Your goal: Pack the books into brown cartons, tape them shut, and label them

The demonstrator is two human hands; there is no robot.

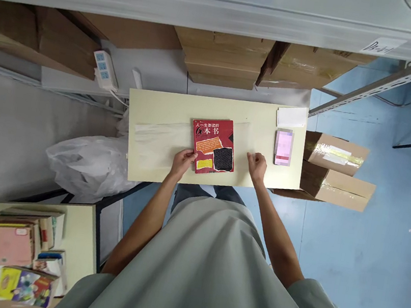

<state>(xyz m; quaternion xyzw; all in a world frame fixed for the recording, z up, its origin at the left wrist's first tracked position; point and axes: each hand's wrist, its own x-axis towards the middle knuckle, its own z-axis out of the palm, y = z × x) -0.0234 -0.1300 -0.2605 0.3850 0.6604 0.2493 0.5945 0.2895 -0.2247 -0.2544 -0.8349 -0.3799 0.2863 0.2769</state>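
Observation:
A red book [212, 146] with Chinese lettering and orange, black and yellow patches on its cover lies on the pale table [167, 102]. Its lower left edge is gripped by my left hand [184, 164], thumb on the cover. Under the book a pale, see-through sheet [157, 141], perhaps plastic film, spreads out to both sides. My right hand [256, 168] is over the table to the right of the book, apart from it, fingers pinched together. Whether the sheet's edge is between those fingers is too faint to make out.
A phone [283, 147] and white papers [292, 117] lie at the table's right end. Cardboard boxes [339, 187] stand on the right floor. At left are a plastic bag [88, 165], a power strip [105, 69] and stacked books [13, 249]. A shelf [226, 15] overhangs the back.

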